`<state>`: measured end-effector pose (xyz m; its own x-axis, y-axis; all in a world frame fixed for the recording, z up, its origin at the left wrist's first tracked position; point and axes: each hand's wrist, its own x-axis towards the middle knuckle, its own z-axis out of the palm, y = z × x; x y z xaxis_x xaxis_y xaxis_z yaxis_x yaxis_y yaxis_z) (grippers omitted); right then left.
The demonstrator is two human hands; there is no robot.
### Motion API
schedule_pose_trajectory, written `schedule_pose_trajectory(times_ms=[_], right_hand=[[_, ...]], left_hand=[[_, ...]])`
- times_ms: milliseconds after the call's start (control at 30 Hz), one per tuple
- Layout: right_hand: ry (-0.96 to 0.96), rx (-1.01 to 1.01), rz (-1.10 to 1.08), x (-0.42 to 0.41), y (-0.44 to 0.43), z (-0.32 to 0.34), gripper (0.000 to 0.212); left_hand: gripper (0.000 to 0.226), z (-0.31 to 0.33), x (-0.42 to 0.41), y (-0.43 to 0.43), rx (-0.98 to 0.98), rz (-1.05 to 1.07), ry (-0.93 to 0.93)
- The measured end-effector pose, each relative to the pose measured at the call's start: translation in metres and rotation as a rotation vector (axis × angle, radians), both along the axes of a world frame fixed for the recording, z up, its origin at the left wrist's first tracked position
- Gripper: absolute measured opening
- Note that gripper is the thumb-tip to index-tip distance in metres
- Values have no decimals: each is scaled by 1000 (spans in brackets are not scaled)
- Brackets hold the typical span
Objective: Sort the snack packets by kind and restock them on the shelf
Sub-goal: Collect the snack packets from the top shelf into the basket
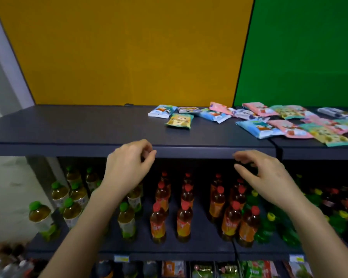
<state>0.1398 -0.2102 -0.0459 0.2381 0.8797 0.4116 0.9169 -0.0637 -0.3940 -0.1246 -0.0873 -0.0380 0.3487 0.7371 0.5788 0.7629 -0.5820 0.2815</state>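
left hand (129,163): fingers loosely curled, holds nothing, in front of shelf (78,125) edge | right hand (265,175): fingers spread, holds nothing, same edge | packets (255,121): mixed colours, flat on shelf, right part | bottles (159,213): one level below

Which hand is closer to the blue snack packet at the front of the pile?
Right. The right hand is just in front of the blue packet, below the front edge of the shelf. The left hand is at the same edge, well off to the packet's left.
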Motion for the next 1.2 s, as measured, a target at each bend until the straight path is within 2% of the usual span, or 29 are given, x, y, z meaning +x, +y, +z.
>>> schedule_pose_trajectory(times_ms=[167,333,433,633,767,867,1033,1167,1200], right_hand=[[12,45,106,14,89,36,23],[-31,-5,74,19,181,64,28],[-42,-94,-16,20,230,74,36],[-34,-294,-187,13,301,76,57],[-83,-465,-207,15,323,72,68],[10,-475,-195,21,334,69,68],[155,-440,-170,27,344,63,59],[230,-328,-127,28,346,62,39],[255,-295,-109,28,345,63,39]], left_hand=[[21,34,28,66,-65,64,-1],[24,51,56,148,-158,102,19],[31,52,79,193,-293,106,4],[65,39,118,250,-476,175,78],[72,31,125,273,-547,223,66],[78,31,125,288,-683,201,-5],[54,21,117,305,-701,98,-186],[32,17,107,306,-656,22,-450],[30,18,104,304,-647,9,-530]])
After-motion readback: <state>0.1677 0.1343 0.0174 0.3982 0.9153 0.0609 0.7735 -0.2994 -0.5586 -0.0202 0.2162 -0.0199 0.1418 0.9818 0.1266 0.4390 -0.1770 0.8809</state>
